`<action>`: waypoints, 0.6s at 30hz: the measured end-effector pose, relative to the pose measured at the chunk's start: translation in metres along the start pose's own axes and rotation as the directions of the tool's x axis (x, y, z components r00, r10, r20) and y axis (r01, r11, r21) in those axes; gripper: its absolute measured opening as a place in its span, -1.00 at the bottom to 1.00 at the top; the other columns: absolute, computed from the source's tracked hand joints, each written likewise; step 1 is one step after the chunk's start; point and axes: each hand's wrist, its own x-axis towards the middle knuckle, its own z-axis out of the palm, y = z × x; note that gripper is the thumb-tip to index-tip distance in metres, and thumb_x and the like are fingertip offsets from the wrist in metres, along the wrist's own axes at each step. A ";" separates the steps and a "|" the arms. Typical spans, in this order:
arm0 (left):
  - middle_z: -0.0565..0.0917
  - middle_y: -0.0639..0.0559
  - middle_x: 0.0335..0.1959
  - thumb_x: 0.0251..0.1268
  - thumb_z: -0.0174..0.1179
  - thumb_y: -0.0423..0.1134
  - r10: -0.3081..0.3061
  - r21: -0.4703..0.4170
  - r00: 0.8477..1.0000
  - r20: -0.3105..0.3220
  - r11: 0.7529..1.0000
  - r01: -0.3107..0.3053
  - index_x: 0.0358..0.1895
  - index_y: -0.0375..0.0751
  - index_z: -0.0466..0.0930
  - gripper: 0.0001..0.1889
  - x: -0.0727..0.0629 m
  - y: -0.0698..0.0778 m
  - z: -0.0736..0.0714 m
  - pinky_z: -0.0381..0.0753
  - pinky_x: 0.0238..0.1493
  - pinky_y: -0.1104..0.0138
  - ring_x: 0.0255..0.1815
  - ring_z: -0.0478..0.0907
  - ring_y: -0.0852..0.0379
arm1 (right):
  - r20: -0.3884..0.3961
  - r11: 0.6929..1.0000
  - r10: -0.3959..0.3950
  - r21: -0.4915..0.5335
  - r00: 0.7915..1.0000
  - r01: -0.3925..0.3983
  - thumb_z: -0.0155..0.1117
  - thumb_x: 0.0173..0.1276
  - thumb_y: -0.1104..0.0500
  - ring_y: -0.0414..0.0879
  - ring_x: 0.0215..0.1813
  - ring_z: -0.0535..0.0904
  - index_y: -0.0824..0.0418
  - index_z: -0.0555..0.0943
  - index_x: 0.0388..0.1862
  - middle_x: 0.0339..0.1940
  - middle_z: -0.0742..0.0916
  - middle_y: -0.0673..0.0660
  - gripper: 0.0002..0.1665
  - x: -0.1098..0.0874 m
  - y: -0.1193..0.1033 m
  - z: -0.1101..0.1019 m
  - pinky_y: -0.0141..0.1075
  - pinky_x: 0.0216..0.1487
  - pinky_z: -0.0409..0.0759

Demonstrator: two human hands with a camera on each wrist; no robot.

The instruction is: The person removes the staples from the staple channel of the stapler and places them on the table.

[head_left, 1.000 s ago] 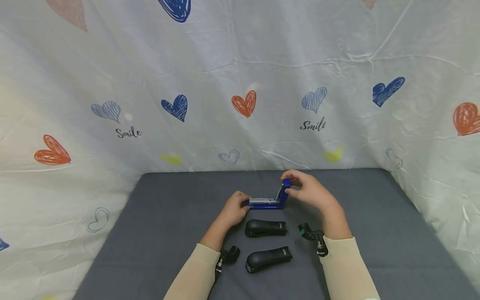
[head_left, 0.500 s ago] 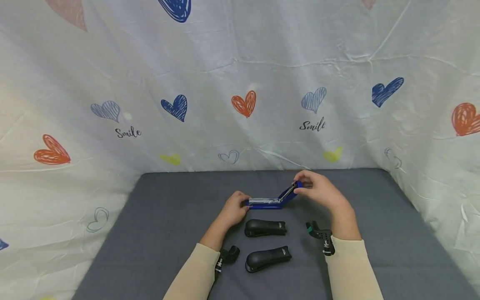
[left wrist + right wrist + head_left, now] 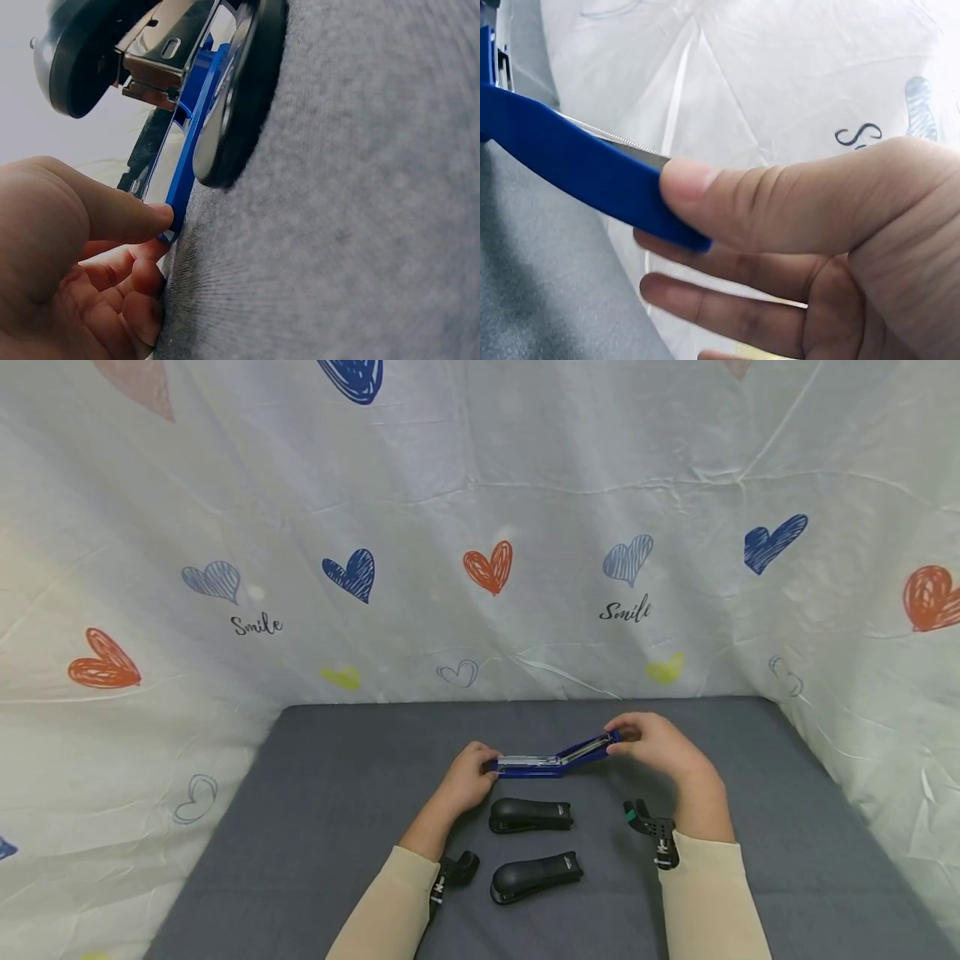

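A blue stapler (image 3: 528, 772) lies at the back middle of the table, swung wide apart at its hinge. Its metal staple channel shows along the base, and the top arm (image 3: 592, 169) slants up to the right. My left hand (image 3: 467, 781) pinches the base's left end between thumb and fingers; the left wrist view has the thumb on the blue base (image 3: 187, 161). At the other side, my right hand (image 3: 660, 745) pinches the tip of the raised arm, thumb on its side. Two black staplers (image 3: 531, 816) lie closed in front of the blue one.
The nearer black stapler (image 3: 536, 877) lies slightly tilted between the forearms. Each wrist wears a black camera mount (image 3: 651, 831). Behind the grey table (image 3: 360, 827) hangs a white curtain (image 3: 405, 635) printed with hearts.
The blue stapler's top arm has swung from nearly upright down to the right, my right hand moving right and lower with it. My left hand has stayed on the base.
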 end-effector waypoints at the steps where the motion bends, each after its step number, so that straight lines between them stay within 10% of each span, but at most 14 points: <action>1: 0.57 -0.12 -0.04 0.35 0.27 -0.47 0.003 -0.002 1.000 -0.003 1.000 -0.003 0.15 -0.40 0.68 -0.67 0.000 0.000 0.000 0.49 -0.12 0.18 -0.22 0.45 0.07 | 0.007 1.000 0.006 -0.001 1.000 -0.006 0.38 0.44 0.15 0.33 0.27 0.55 0.32 0.61 0.24 0.20 0.67 0.37 -0.54 -0.001 0.001 0.000 0.21 0.20 0.48; 18: 0.58 -0.09 -0.07 0.32 0.30 -0.45 0.002 -0.001 1.000 -0.019 1.000 -0.002 0.12 -0.35 0.71 -0.69 -0.001 0.000 0.001 0.48 -0.19 0.23 -0.29 0.43 0.11 | 0.074 0.997 0.078 -0.013 0.994 -0.077 0.37 0.33 0.29 0.32 0.12 0.60 0.44 0.58 0.05 0.04 0.69 0.43 -0.63 -0.001 0.008 0.004 0.17 0.09 0.53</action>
